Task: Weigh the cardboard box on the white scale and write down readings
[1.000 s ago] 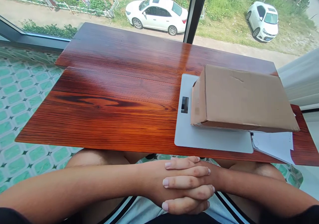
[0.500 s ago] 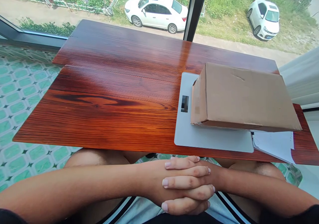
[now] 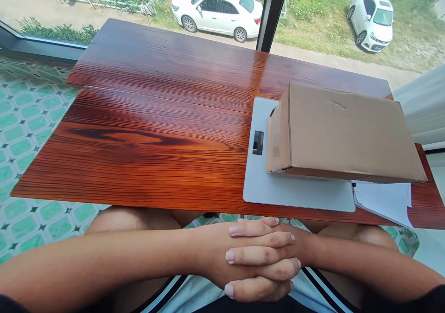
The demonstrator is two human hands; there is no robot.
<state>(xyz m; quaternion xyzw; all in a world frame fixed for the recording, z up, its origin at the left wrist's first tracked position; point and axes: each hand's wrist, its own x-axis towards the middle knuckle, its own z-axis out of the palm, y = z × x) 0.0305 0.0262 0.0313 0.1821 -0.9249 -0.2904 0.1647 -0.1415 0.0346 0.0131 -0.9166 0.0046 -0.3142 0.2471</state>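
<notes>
- Resting in the lap, the left hand [image 3: 212,257] and the right hand [image 3: 264,262] are clasping each other, with the right-hand fingers [image 3: 257,252] lying across the back of the left; neither is gripping any object.
- Lying nearest the hands, a flat, pale grey rectangular scale [image 3: 274,188] with a small dark display window is sitting at the near edge of the table.
- Sitting on the scale, a closed rectangular cardboard box [image 3: 344,132] of matte brown board is overhanging it on the right.
- Lying under the box's right corner, white paper sheets [image 3: 385,199] are showing a curled edge.
- Carrying all of these, the glossy red-brown wooden table [image 3: 149,132] is showing strong lengthwise grain.
</notes>
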